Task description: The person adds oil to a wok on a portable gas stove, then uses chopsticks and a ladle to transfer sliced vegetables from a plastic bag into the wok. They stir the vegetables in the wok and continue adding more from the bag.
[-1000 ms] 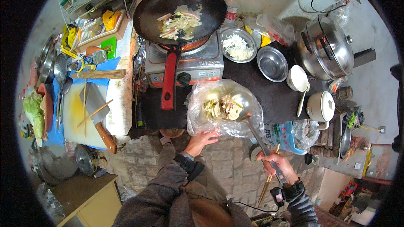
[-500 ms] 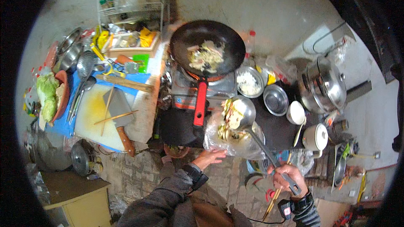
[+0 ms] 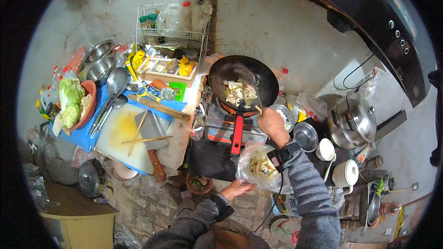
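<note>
Black wok (image 3: 220,73) sits on the silver stove (image 3: 217,122), orange glow beneath; red handle (image 3: 236,136) juts out unheld, so I judge a hard shove on the rim could swing or tip it; clear plastic bag (image 3: 243,165) of sliced food beside the stove, right sleeve (image 3: 307,182) passing over it; a snag could spill it; ladle (image 3: 257,93) in the wok, right hand (image 3: 274,123) closed round its handle, a chopstick end (image 3: 259,109) poking out; left hand (image 3: 237,188) at the bag's near edge, fingers straight, contact I can't tell; sliced food (image 3: 240,94) mid-wok, likely to scatter if flicked.
</note>
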`<action>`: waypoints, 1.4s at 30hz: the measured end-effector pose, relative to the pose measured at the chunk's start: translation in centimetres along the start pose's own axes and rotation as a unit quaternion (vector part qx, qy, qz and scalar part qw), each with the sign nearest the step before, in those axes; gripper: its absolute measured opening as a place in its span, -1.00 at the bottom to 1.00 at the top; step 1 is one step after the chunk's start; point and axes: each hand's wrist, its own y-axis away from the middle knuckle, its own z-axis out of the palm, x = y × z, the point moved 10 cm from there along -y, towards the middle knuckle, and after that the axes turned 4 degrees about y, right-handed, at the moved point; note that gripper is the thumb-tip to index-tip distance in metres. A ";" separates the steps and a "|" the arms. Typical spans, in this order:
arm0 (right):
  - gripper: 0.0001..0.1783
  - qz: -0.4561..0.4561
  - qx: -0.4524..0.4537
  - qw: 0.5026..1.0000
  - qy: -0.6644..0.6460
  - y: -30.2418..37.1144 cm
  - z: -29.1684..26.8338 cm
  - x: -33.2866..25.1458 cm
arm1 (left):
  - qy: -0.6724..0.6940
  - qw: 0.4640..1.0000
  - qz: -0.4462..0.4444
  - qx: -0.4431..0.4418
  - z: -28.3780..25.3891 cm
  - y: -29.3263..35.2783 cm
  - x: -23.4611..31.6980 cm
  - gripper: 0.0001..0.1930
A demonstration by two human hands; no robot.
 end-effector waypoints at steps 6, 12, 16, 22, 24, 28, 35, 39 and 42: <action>-0.71 0.062 -0.058 0.946 -0.312 3.2 -1.7 4.6 | 0.046 0.999 -0.010 -0.026 0.3 -0.4 -1.1 -0.40; -0.77 0.082 -0.126 0.863 -0.483 18.5 -3.7 12.0 | 0.143 0.988 -0.052 -0.029 0.4 -2.3 -2.9 -0.30; -0.75 0.217 -0.170 0.847 -0.454 30.5 0.0 16.3 | 0.194 0.979 -0.064 0.010 -0.1 -3.3 -4.1 -0.34; -0.80 0.170 -0.114 0.957 -0.203 35.4 6.3 17.5 | 0.174 0.984 -0.035 0.010 0.3 -4.7 -4.5 -0.23; -0.81 0.154 -0.105 0.976 -0.109 35.3 7.7 17.4 | 0.167 0.985 -0.040 0.027 0.0 -5.0 -5.0 -0.27; -0.77 0.149 -0.094 0.984 0.016 35.0 8.7 18.2 | 0.168 0.984 -0.024 0.048 -0.7 -4.9 -5.0 -0.47; -0.76 0.177 -0.114 0.977 0.028 34.2 10.8 19.0 | 0.178 0.982 -0.025 0.058 -0.7 -5.1 -4.5 -0.47; -0.76 0.197 -0.125 0.970 -0.069 33.9 11.9 18.0 | 0.178 0.982 -0.029 0.051 -0.7 -5.3 -4.5 -0.47; -0.76 0.213 -0.114 0.960 -0.140 34.0 12.0 17.6 | 0.179 0.982 -0.030 0.048 -0.9 -5.3 -4.5 -0.48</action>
